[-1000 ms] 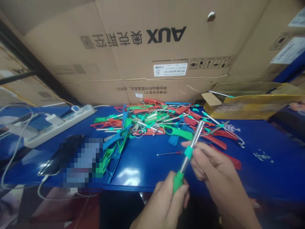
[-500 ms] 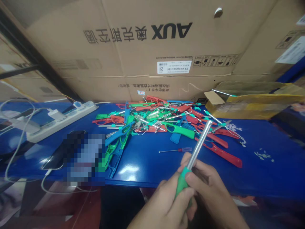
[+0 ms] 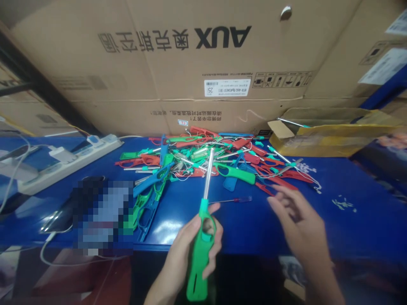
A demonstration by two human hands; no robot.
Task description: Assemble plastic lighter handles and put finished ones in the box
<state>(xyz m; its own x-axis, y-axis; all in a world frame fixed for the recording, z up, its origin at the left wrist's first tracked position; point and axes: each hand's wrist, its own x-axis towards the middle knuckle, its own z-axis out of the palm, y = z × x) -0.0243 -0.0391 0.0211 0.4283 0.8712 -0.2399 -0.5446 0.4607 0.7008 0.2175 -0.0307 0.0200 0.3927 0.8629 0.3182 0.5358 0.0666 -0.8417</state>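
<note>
A green long-necked gas lighter [image 3: 199, 258] is gripped in my left hand [image 3: 186, 245], its metal tube pointing up and away from me. My right hand [image 3: 300, 218] is apart from it on the right, fingers loosely bent and spread, over the blue table near the red lighter casings [image 3: 282, 180]. Beyond both hands lies a heap of lighter parts [image 3: 203, 154]: red, green and blue casings, metal tubes and thin white wires. A small screwdriver [image 3: 243, 199] with a purple handle lies between the heap and my hands.
A large cardboard box [image 3: 178, 76] stands behind the blue table [image 3: 365, 237]. An open carton [image 3: 330, 140] sits at the back right. On the left are a white power strip [image 3: 73, 163], a dark phone [image 3: 76, 199] with a cable, and a blurred-out patch. Small pale bits [image 3: 343, 204] lie at right.
My right hand has let go of the lighter and moved right toward the red casings. My left hand has moved left with the lighter, whose green handle now shows fully.
</note>
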